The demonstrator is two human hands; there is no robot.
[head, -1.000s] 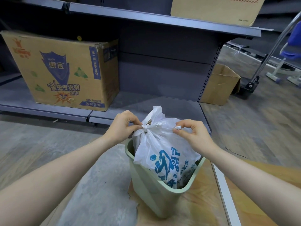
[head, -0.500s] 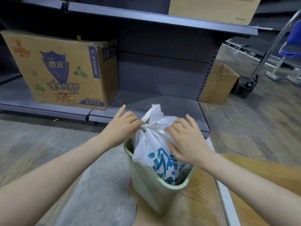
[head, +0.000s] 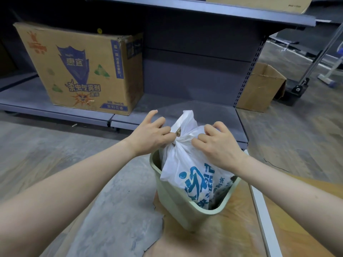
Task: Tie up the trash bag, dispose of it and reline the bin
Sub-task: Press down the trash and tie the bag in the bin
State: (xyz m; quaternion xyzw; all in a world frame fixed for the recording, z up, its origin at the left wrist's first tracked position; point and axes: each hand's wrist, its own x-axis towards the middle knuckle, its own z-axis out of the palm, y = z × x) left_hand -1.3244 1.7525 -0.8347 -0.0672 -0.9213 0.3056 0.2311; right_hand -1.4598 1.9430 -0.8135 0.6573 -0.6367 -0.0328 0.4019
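Trash bag [head: 187, 164] sits in the green bin [head: 178, 204], knot now cinched; my left hand [head: 150, 136] pinches it, my right hand [head: 219, 143] has moved onto the bag's top, gripping. Lifting out comes next, I judge.

Dark grey metal shelving [head: 185, 75] holds a printed cardboard box [head: 83, 71]. Grey floor [head: 37, 154]; a smaller open carton [head: 259, 88] sits beside the shelving.

The top cardboard box [head: 259, 2] is cut off by the frame's upper edge.
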